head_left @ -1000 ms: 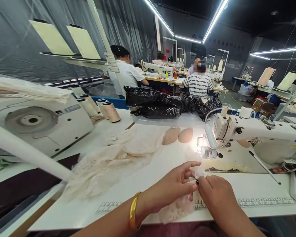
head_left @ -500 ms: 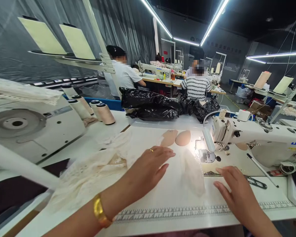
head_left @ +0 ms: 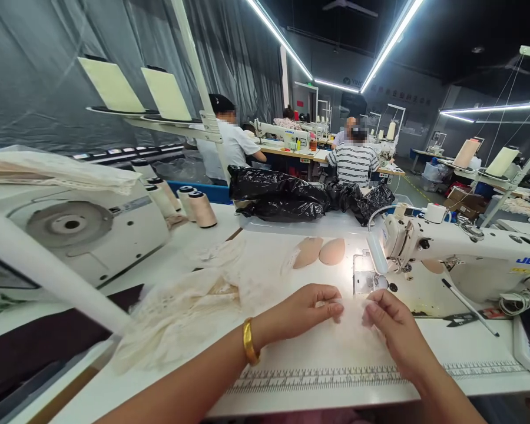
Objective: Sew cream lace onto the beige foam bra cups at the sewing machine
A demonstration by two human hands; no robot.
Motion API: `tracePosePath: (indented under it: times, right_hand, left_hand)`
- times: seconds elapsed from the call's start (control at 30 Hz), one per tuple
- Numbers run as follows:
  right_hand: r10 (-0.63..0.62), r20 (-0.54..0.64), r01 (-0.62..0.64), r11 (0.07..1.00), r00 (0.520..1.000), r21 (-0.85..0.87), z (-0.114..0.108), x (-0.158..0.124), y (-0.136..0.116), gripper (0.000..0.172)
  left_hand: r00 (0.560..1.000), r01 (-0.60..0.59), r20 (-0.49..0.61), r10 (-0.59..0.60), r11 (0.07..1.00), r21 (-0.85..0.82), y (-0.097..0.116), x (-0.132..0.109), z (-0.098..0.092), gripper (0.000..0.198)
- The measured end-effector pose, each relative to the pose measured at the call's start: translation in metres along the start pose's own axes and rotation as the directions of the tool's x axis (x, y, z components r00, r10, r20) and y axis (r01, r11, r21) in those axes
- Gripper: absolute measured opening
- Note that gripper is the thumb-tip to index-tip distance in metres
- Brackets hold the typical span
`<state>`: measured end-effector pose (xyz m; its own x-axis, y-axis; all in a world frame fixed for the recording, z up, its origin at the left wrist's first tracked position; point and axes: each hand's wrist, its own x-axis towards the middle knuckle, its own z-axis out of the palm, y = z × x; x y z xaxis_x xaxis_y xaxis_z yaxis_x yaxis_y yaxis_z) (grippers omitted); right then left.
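My left hand (head_left: 307, 309) and my right hand (head_left: 391, 324) both pinch a thin, pale sheer lace piece (head_left: 352, 330) lying flat on the white sewing table (head_left: 291, 359), just in front of the sewing machine's needle plate (head_left: 365, 281). A gold bangle sits on my left wrist. The white Juki sewing machine (head_left: 459, 247) stands to the right of my hands. Two beige bra cups (head_left: 320, 252) lie behind my hands. A heap of cream lace fabric (head_left: 185, 306) spreads out to the left.
Black thread snips (head_left: 461, 318) lie right of my right hand. Thread cones (head_left: 198, 207) and another machine (head_left: 79, 227) stand at the left. Black plastic bags (head_left: 291, 197) sit at the table's far edge. Other people work at machines behind.
My hands let go of the lace and snips, spread open over the table, then closed in on the sheer piece, which now lies flat before the needle. The snips rest at the right.
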<state>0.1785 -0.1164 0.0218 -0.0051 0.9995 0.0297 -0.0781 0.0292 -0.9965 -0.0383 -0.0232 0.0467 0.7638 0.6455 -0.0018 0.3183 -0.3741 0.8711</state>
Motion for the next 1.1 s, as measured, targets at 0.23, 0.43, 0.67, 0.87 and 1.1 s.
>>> tracePosePath:
  times: [0.23,0.43,0.67,0.87,1.1]
  right_hand:
    - [0.047,0.009,-0.048,0.993,0.999,0.111,0.012,-0.003,-0.004,0.05]
    - [0.126,0.015,-0.127,0.986,0.992,0.108,0.015,0.01,0.004,0.053]
    - [0.154,0.108,-0.171,0.97,0.982,0.173,-0.006,0.042,0.031,0.051]
    - [0.144,0.135,-0.168,0.967,0.98,0.191,-0.008,0.044,0.034,0.045]
    - [0.187,0.105,-0.205,0.96,0.977,0.192,-0.011,0.045,0.031,0.05]
  left_hand:
    - [0.979,0.203,0.055,-0.195,0.956,-0.212,0.009,0.0,0.002,0.067]
    - [0.989,0.109,-0.131,-0.072,0.946,0.306,0.009,0.015,-0.02,0.061]
    - [0.938,0.155,-0.333,0.097,0.742,0.652,-0.028,0.084,-0.042,0.015]
    - [0.896,0.256,-0.436,0.081,0.709,0.657,-0.033,0.1,-0.042,0.007]
    - [0.789,0.307,-0.613,-0.026,0.882,0.357,0.013,0.036,-0.044,0.023]
